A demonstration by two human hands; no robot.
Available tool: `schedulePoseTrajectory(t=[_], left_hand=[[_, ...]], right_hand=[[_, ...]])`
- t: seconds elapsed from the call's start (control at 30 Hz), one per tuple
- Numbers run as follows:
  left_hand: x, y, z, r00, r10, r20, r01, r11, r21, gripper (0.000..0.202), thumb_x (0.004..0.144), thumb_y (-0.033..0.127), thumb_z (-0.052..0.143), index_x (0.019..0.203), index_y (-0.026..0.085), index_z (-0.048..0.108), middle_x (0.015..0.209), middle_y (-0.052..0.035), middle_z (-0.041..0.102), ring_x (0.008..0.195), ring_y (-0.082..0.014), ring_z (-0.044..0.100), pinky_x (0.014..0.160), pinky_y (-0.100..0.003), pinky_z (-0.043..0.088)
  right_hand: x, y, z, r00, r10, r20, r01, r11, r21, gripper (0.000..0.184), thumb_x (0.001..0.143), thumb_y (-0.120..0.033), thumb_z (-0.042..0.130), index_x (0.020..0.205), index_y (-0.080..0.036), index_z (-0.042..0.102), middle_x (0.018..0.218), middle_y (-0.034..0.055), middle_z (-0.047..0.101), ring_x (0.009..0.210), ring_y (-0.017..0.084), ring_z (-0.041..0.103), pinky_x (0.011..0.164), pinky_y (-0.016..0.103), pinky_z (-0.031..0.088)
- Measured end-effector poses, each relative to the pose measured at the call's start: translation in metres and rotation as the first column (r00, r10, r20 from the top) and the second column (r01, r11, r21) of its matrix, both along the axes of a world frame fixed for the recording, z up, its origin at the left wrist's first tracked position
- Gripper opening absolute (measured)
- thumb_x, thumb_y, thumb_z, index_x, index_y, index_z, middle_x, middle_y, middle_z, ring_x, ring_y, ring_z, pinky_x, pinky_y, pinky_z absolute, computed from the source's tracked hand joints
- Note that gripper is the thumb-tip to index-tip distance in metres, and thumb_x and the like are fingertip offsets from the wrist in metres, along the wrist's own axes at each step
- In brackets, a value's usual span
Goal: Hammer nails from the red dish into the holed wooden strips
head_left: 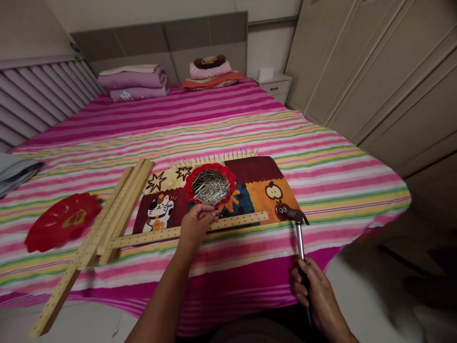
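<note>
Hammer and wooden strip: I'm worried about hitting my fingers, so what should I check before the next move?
Right hand on the hammer: ok, fingers wrapped around the handle.
Left hand away from the hammer head: ok, they are apart.
Nail held in the left fingers: cannot tell, the hand hides it.
Spare nails: ok, heaped in the red dish beside the left hand.
Firm backing under the perforated wooden strip: not ok, it lies on a printed mat on a bed cover.

Bed (160,124), wardrobe (357,81), probably tiled floor (364,290)
</note>
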State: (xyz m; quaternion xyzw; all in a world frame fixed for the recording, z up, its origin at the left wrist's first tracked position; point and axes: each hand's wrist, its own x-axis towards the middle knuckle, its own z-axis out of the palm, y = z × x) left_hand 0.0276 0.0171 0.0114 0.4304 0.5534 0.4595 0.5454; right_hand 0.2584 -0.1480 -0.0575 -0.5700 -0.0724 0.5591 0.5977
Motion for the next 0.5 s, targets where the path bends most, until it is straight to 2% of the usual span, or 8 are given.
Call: schedulePoseTrajectory(t=[0.1, 0.17, 0.23, 0.3, 0.4, 0.5], left_hand=[[-0.012, -0.006, -0.009, 0.962, -0.043, -0.268, 0.092, 0.981, 0.172, 0.013, 0.064, 0.029, 0.067, 0.068, 0.018, 0.063, 0.082, -0.0014, 0.064, 0.074, -0.0137, 0.062, 0.071, -0.028, 0.05], [-0.017, -0.009, -0.01, 0.888, -0.035, -0.458, 0.17, 0.951, 0.258, 0.006, 0.067, 0.024, 0.064, 0.066, 0.019, 0.065, 0.083, -0.0015, 0.063, 0.078, -0.0138, 0.061, 0.075, -0.027, 0.048], [-0.02, -0.01, -0.007, 0.805, -0.024, -0.593, 0.234, 0.931, 0.279, 0.004, 0.069, 0.019, 0.061, 0.066, 0.019, 0.064, 0.083, -0.0014, 0.064, 0.08, -0.0135, 0.06, 0.077, -0.026, 0.046], [-0.02, -0.011, -0.001, 0.712, -0.046, -0.7, 0.295, 0.925, 0.239, 0.007, 0.071, 0.016, 0.059, 0.067, 0.019, 0.064, 0.08, -0.0008, 0.063, 0.078, -0.0129, 0.059, 0.075, -0.025, 0.044], [-0.016, -0.012, 0.009, 0.518, -0.12, -0.847, 0.37, 0.924, 0.095, 0.01, 0.076, 0.016, 0.056, 0.071, 0.019, 0.064, 0.076, -0.0001, 0.062, 0.074, -0.0131, 0.058, 0.07, -0.024, 0.042], [-0.01, -0.012, 0.015, 0.33, -0.19, -0.925, 0.396, 0.917, -0.048, 0.016, 0.079, 0.017, 0.051, 0.084, 0.02, 0.066, 0.083, -0.0021, 0.065, 0.077, -0.0151, 0.058, 0.069, -0.026, 0.041]], right_hand=[[0.0, 0.001, 0.001, 1.0, 0.004, -0.003, -0.004, 1.0, -0.002, 0.038, 0.065, -0.048, 0.074, 0.079, -0.022, 0.05, 0.052, -0.0078, 0.045, 0.037, 0.003, 0.03, 0.031, 0.013, 0.018], [0.0, 0.001, 0.002, 1.0, 0.006, 0.008, -0.006, 1.0, -0.002, 0.038, 0.065, -0.048, 0.074, 0.079, -0.022, 0.05, 0.053, -0.0079, 0.045, 0.037, 0.003, 0.03, 0.031, 0.013, 0.018], [0.0, 0.001, 0.003, 1.0, 0.006, 0.021, -0.006, 1.0, -0.001, 0.038, 0.065, -0.048, 0.074, 0.079, -0.022, 0.05, 0.053, -0.0079, 0.045, 0.037, 0.003, 0.03, 0.031, 0.013, 0.018], [0.0, 0.001, 0.003, 1.0, 0.005, 0.024, -0.005, 1.0, -0.001, 0.038, 0.065, -0.048, 0.074, 0.079, -0.022, 0.05, 0.052, -0.008, 0.045, 0.037, 0.003, 0.03, 0.03, 0.013, 0.018], [-0.001, 0.001, 0.003, 1.0, 0.006, 0.019, -0.006, 1.0, 0.004, 0.038, 0.065, -0.048, 0.074, 0.078, -0.022, 0.05, 0.052, -0.0079, 0.045, 0.036, 0.003, 0.03, 0.03, 0.013, 0.018], [-0.001, 0.002, 0.004, 1.0, 0.008, 0.019, -0.008, 1.0, 0.008, 0.037, 0.066, -0.047, 0.074, 0.076, -0.022, 0.049, 0.053, -0.0078, 0.045, 0.036, 0.003, 0.03, 0.03, 0.013, 0.019]])
